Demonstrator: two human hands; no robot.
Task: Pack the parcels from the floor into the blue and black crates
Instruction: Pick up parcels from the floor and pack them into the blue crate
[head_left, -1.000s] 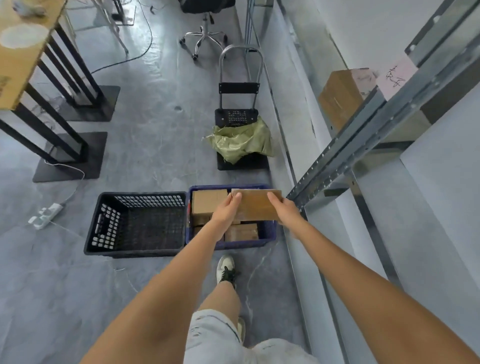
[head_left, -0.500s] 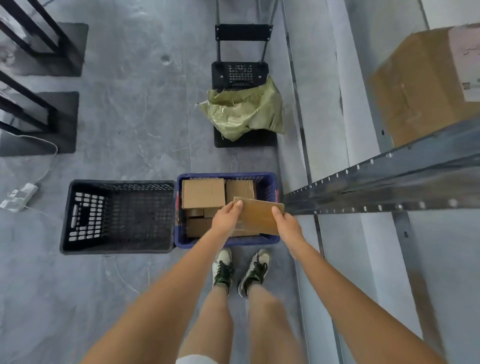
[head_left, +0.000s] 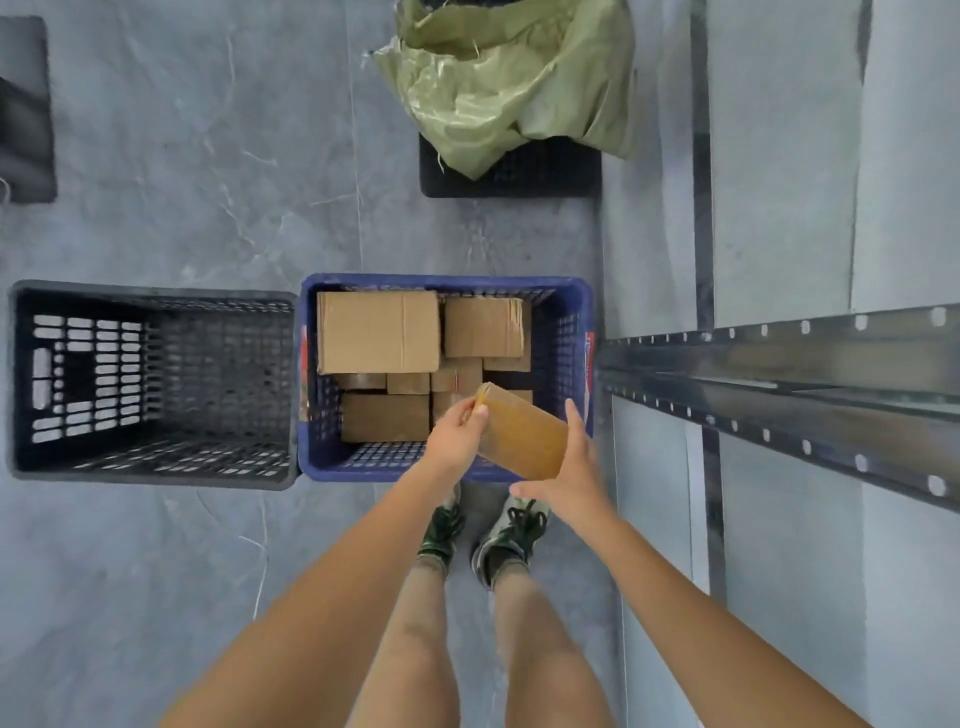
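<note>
Single head-worn view, looking straight down, blue crate (head_left: 576, 332) close below, wide-angle

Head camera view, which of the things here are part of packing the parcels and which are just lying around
Part of the job:
held parcel, between left hand and right hand
blue crate with packed parcels
black crate

Lying about:
green sack
metal shelving rail

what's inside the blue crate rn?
The blue crate holds several cardboard parcels, piled at different heights. The left hand and right hand hold another parcel over its near right corner, hiding what lies below.
</note>
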